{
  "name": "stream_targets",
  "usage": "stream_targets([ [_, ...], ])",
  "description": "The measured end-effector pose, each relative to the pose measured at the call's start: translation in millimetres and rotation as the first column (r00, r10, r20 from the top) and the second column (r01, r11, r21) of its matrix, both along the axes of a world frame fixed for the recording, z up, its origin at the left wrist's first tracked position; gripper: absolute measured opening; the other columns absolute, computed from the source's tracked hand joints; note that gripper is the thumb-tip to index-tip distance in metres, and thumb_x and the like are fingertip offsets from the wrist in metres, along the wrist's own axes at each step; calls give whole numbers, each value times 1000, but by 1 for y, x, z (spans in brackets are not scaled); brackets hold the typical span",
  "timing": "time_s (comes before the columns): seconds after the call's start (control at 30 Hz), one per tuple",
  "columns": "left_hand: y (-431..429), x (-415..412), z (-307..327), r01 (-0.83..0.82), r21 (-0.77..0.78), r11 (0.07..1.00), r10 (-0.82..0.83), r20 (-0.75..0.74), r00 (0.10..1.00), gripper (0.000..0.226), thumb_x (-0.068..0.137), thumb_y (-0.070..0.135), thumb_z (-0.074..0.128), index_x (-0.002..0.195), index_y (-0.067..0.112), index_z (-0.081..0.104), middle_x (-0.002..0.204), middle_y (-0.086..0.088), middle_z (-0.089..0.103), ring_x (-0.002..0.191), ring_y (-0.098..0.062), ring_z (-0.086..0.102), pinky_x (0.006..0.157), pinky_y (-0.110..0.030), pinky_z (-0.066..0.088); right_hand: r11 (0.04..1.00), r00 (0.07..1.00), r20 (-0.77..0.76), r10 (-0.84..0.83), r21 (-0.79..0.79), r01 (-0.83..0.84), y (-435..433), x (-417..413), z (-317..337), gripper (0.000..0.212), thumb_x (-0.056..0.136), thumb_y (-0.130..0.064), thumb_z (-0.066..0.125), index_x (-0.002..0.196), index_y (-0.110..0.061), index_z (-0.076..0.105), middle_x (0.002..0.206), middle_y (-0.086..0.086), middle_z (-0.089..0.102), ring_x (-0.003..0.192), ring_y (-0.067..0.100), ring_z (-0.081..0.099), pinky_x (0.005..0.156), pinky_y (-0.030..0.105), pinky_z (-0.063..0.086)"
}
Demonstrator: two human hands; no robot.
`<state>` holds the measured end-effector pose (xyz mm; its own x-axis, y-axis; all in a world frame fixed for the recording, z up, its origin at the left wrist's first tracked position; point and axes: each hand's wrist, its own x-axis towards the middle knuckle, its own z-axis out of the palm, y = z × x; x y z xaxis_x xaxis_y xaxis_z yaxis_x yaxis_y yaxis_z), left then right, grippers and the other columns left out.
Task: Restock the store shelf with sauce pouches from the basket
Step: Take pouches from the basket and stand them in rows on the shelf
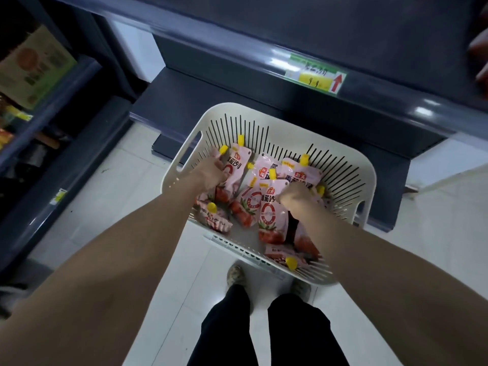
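A white slotted basket [351, 165] stands on the floor below me, holding several pink sauce pouches with yellow caps. My left hand [211, 171] is down in the basket's left side, fingers closed on a pouch [235, 167] near its yellow cap. My right hand [293, 198] is in the middle of the basket, closed around the top of another pouch [272, 217] that stands tilted upright. More pouches [215, 219] lie flat around them. The dark store shelf [343, 30] spans the top of the view, its near part bare.
A price label [315, 75] with a red arrow sits on the shelf's front rail. Lower dark shelf levels [200, 101] step down behind the basket. A neighbouring shelf at left holds a green box [37, 67]. My feet [236, 276] stand on white floor tiles just behind the basket.
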<state>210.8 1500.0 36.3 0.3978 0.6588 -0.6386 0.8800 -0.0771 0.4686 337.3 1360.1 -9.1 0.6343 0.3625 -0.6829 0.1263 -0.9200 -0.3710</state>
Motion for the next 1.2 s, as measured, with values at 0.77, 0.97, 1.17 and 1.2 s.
stream_targets([
  [0.77, 7, 51, -51, 18, -102, 995, -19, -11, 1000, 57, 72, 17, 79, 120, -1, 54, 122, -18, 62, 110, -31, 60, 96, -39, 50, 813, 988, 104, -116, 581, 35, -6, 36, 66, 23, 93, -9, 52, 115, -9, 61, 98, 0, 65, 75, 8, 61, 62, 16, 49],
  [0.97, 10, 45, -41, 70, -150, 986, -61, 62, 996, 49, 81, 11, 70, 126, 0, 52, 116, -19, 62, 86, -25, 62, 62, -23, 48, 762, 975, 114, -191, 643, 75, -7, 34, 82, 18, 93, -6, 51, 107, -9, 62, 99, 10, 68, 81, 20, 64, 70, 32, 53],
  [1.17, 16, 31, -3, 78, -170, 982, -43, 199, 979, 41, 74, -2, 73, 114, 4, 63, 108, -11, 67, 97, -23, 63, 83, -30, 51, 684, 962, 138, -236, 727, 64, -1, 29, 120, 14, 91, -6, 54, 101, -11, 62, 99, 9, 68, 92, 24, 64, 85, 43, 54],
  [1.2, 16, 30, 7, 69, -181, 981, -29, 215, 976, 40, 74, -1, 73, 113, 4, 65, 110, -11, 68, 97, -22, 63, 87, -31, 51, 672, 956, 151, -250, 738, 59, 0, 29, 128, 14, 91, -6, 55, 103, -10, 62, 100, 9, 68, 94, 25, 65, 86, 43, 55],
])
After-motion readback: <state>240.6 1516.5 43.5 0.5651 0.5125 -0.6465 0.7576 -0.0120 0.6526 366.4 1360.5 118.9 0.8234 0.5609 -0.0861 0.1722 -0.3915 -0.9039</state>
